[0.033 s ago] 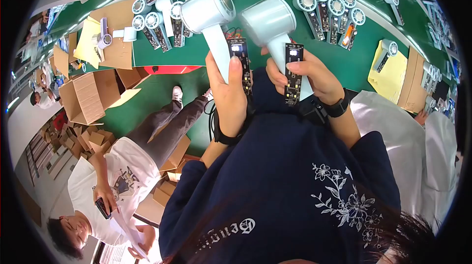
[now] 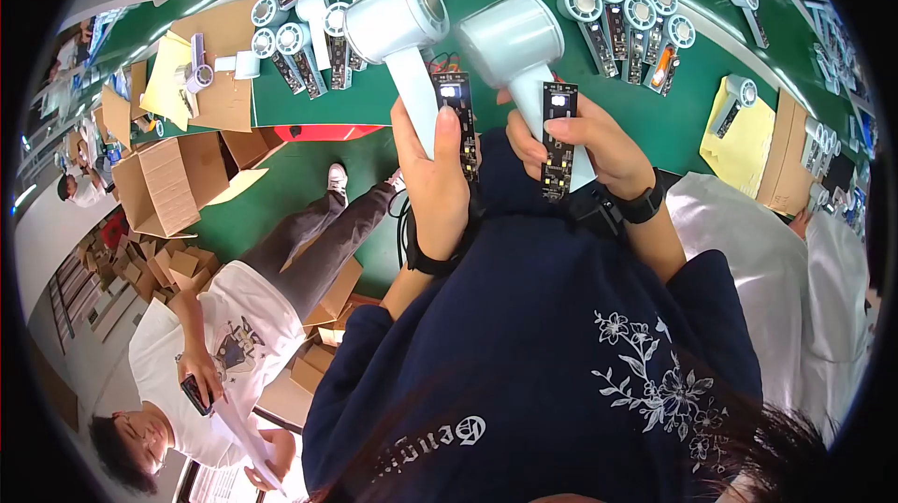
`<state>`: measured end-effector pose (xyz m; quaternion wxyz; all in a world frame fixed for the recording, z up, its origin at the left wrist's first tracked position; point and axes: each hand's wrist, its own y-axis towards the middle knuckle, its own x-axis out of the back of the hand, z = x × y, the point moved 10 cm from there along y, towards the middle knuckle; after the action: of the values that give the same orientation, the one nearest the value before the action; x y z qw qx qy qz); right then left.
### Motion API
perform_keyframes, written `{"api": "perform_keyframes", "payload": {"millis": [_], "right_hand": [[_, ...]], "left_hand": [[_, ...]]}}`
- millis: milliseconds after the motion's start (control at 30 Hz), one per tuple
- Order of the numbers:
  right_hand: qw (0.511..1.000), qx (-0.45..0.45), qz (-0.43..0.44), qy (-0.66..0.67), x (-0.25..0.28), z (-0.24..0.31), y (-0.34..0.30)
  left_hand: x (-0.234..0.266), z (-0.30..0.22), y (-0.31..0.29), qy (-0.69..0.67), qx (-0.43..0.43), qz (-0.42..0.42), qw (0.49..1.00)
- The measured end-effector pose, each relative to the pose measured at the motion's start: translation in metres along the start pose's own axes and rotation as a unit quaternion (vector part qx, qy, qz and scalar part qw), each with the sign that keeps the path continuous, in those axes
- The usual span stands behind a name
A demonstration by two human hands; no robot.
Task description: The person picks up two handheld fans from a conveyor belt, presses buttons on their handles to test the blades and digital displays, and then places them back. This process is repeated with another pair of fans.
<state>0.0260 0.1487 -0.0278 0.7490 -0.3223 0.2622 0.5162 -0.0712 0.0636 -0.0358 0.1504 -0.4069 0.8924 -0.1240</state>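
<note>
Two pale-blue fans are being held up, one per hand, each with one dark circuit board beside its handle. The left hand (image 2: 440, 189) is clamping its fingers around the left fan (image 2: 398, 21), the thumb pressing on the left board (image 2: 469, 140); the right hand (image 2: 603, 143) is gripping the right fan (image 2: 512, 40) likewise, its thumb pressing on the right board (image 2: 559, 159). Each fan's head is rising toward eleven o'clock from the thumb, while the handle is running down into the grasp. Both boards are showing small lit displays.

Five more fans (image 2: 639, 12) are lying grouped on the green counter (image 2: 365, 102), between twelve and one o'clock from the right hand; one single fan (image 2: 741, 91) is resting over a yellow sheet (image 2: 744, 143) at two o'clock. Toward eleven o'clock from the left hand, a crowded fan cluster (image 2: 293, 40) is overlapping too much for counting. The fingers are partly hiding both handles, and the right fan's front is facing out of sight.
</note>
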Motion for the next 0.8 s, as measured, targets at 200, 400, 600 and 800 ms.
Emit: {"api": "perform_keyframes", "payload": {"millis": [200,400,600,800], "right_hand": [[0.999,0.032,-0.016,-0.041,-0.004,0.006,-0.003],[0.997,0.045,-0.018,-0.059,-0.003,0.009,-0.001],[0.997,0.041,-0.031,-0.061,0.000,0.007,0.000],[0.997,0.048,-0.024,-0.061,-0.002,0.007,0.001]], "left_hand": [[0.003,-0.001,-0.002,0.020,0.013,0.002,1.000],[0.002,0.003,0.000,0.004,0.006,0.014,1.000],[0.001,0.001,0.000,0.007,0.007,0.014,1.000],[0.001,0.000,0.000,-0.004,0.010,0.011,1.000]]}}
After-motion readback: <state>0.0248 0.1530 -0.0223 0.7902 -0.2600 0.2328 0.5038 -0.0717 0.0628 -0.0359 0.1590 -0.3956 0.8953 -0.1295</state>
